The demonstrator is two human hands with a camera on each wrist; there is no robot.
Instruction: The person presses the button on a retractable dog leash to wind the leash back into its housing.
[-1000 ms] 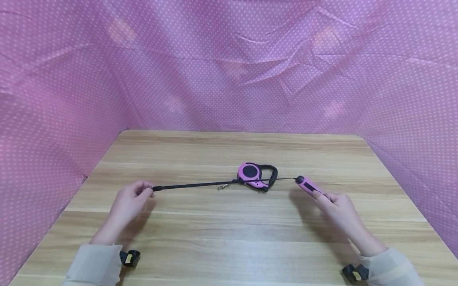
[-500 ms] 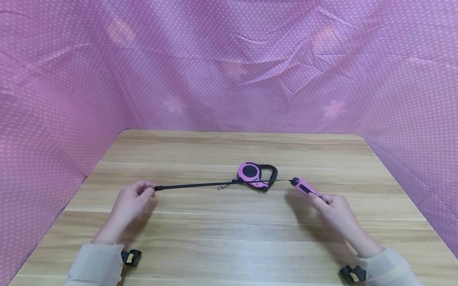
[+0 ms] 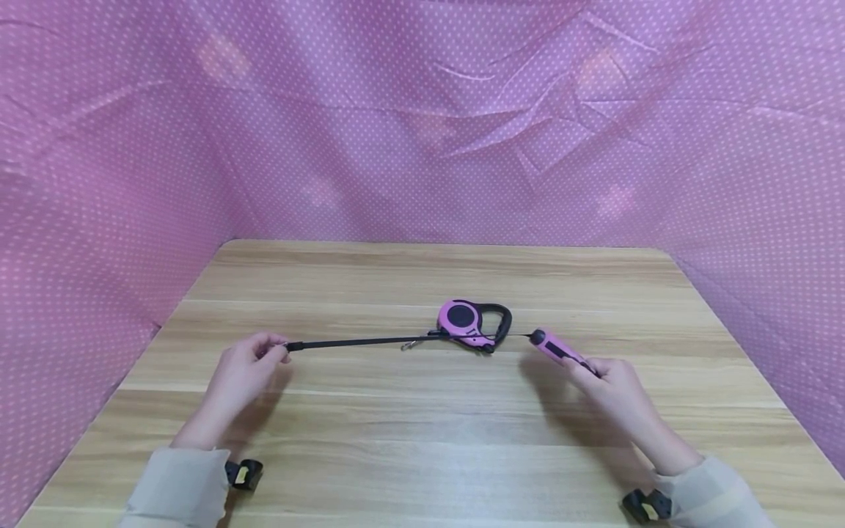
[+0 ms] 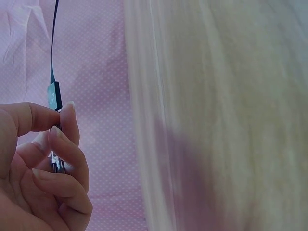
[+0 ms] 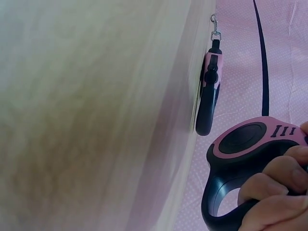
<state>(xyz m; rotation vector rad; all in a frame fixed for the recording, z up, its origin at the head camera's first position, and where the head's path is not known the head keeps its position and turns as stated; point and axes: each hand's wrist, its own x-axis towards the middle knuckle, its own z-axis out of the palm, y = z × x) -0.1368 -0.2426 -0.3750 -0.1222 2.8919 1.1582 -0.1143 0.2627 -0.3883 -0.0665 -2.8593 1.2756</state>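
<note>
My right hand [image 3: 610, 385] grips a pink and black retractable dog leash [image 5: 240, 137], fingers curled round its casing and handle. A black strap [image 3: 370, 342] runs from it, stretched across to the left. At the strap's other end, my left hand [image 3: 244, 370] pinches the metal clip [image 4: 57, 164] between thumb and fingers, just below the black strap end piece [image 4: 54, 96]. Between the hands a second pink and black retractable leash [image 3: 460, 316] lies on the table, its own metal clip [image 3: 409, 345] pointing left. The taut strap passes over it in the head view.
The wood-grain table [image 3: 396, 440] has rounded far corners. Pink dotted cloth [image 3: 422, 147] hangs behind it and at both sides. Small black devices [image 3: 244, 474] sit at both wrists, beside the light sleeves [image 3: 181, 484].
My right hand has moved a little to the left with the leash, shortening the stretched strap. The left hand has shifted very slightly right. The leash on the table stays put.
</note>
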